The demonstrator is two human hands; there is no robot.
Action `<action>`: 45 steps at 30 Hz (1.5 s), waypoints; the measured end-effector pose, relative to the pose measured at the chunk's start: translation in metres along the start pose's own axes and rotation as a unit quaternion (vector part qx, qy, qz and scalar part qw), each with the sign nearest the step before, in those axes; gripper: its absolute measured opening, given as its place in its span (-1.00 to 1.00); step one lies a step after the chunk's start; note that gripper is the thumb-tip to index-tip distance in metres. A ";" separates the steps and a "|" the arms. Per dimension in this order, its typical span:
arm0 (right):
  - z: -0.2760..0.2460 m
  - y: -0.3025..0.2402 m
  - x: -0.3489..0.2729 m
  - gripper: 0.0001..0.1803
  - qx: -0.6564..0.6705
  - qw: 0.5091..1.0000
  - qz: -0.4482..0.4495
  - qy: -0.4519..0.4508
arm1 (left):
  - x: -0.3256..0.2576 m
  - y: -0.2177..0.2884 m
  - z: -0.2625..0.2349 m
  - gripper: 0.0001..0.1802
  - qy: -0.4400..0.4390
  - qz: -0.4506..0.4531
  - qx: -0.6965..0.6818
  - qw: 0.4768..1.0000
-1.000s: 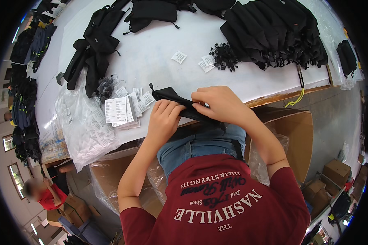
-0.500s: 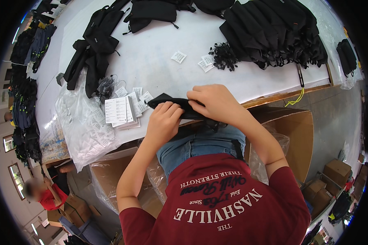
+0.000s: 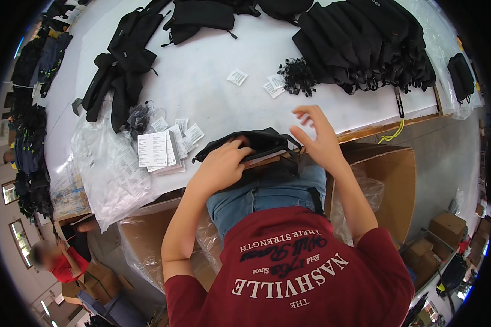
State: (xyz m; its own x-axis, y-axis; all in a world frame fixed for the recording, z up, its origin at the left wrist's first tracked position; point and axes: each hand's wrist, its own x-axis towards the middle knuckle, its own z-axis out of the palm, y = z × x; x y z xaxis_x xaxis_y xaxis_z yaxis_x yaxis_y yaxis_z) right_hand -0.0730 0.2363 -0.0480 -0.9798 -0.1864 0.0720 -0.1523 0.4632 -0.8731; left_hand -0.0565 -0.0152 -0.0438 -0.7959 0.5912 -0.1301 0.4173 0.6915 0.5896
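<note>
Pouch (image 3: 256, 143) at table edge (image 3: 365, 131) under left hand (image 3: 221, 166).

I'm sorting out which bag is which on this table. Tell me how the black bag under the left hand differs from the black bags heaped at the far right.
The black bag lies alone at the near table edge; the heap of black bags lies overlapped at the far side. The left hand presses on the single bag, while nothing touches the heap. The right hand hovers open just beside the single bag. Both are black fabric.
</note>
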 end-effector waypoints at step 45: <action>0.022 0.032 0.057 -0.66 0.607 0.681 0.317 0.259 | -0.018 0.027 0.010 -0.82 0.239 -0.072 0.084 0.965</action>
State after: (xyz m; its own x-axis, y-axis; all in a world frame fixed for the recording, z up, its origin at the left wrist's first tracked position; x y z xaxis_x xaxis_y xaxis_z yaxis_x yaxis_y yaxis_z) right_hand -0.1306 0.2215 -0.0829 -0.7607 0.1930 -0.6197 0.2350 -0.8081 -0.5402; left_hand -0.0262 -0.0031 -0.0338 -0.9458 0.2520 0.2047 0.3196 0.8335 0.4507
